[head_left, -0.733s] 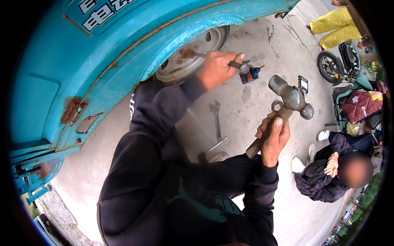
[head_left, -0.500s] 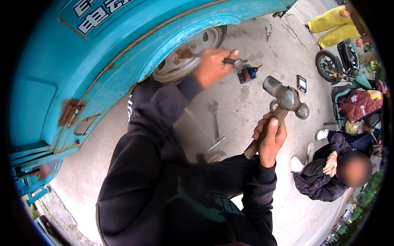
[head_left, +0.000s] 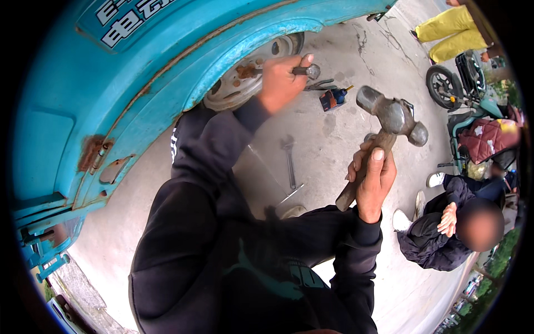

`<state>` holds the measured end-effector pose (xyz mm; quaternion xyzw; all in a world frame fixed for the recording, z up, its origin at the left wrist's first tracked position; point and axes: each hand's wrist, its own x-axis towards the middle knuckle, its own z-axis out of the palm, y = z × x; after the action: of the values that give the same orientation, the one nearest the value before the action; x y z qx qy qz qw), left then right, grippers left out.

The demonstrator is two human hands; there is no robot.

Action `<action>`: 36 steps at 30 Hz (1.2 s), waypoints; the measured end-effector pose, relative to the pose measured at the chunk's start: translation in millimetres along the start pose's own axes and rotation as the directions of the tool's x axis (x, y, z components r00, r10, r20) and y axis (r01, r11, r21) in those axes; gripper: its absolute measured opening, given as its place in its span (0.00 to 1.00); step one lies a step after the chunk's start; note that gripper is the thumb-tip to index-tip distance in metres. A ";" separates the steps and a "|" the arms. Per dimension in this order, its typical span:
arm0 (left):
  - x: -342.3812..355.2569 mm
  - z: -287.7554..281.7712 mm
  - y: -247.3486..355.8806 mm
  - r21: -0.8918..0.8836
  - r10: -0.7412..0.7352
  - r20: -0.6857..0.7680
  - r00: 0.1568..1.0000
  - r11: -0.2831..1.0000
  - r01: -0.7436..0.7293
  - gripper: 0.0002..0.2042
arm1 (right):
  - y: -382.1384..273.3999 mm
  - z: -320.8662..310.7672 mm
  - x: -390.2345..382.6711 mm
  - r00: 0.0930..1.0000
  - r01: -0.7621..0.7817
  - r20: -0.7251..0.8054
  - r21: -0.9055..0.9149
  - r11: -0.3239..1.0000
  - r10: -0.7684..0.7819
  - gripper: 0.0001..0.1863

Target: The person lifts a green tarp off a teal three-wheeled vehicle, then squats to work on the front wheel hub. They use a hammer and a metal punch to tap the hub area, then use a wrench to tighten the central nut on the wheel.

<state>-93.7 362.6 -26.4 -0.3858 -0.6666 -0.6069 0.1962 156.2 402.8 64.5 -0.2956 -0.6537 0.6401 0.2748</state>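
My left hand (head_left: 278, 83) is closed around a steel punch or chisel (head_left: 312, 71), its battered round end sticking out past my thumb. Its other end points at the rusty hub (head_left: 245, 71) of a wheel (head_left: 228, 100) under the turquoise vehicle body (head_left: 144, 117); whether the tip touches the hub I cannot tell. My right hand (head_left: 377, 183) grips the wooden handle of a ball-peen hammer (head_left: 394, 117), thumb lying along it. The hammer's steel head is raised, some way to the right of the punch.
An adjustable wrench (head_left: 290, 161) and a thin metal rod (head_left: 292, 193) lie on the concrete. Beyond the punch are pliers (head_left: 321, 85) and a small box (head_left: 332, 99). A person in dark clothes (head_left: 425, 245) crouches at right, near a motorbike (head_left: 445, 86); another wears yellow trousers (head_left: 448, 33).
My right hand and the hammer have shifted slightly right. My left hand, still around the punch, has moved a little left and up in the picture.
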 end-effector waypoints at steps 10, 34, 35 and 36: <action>3.7 2.5 -4.1 0.029 0.018 0.082 0.996 0.999 -0.021 0.04 | -46.3 24.4 39.4 0.987 0.156 0.124 -0.526 0.836 -0.106 0.20; -3.1 4.5 -1.9 -0.021 0.060 0.004 0.998 0.998 -0.059 0.20 | -36.6 10.0 2.0 0.995 0.029 -0.091 -0.052 0.998 -0.034 0.21; -4.5 6.2 -2.5 -0.018 0.062 0.005 0.998 0.998 -0.062 0.20 | -30.8 14.0 0.9 0.997 0.004 -0.079 -0.058 0.998 -0.008 0.21; -5.4 8.0 -3.8 -0.015 0.065 0.006 0.998 0.998 -0.064 0.19 | -23.9 17.1 -0.2 0.998 -0.022 -0.066 -0.064 0.998 0.017 0.20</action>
<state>-91.5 368.9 -34.3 -0.4104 -0.6500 -0.6038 0.2109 142.9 391.0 87.9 -0.3316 -0.6619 0.6112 0.2800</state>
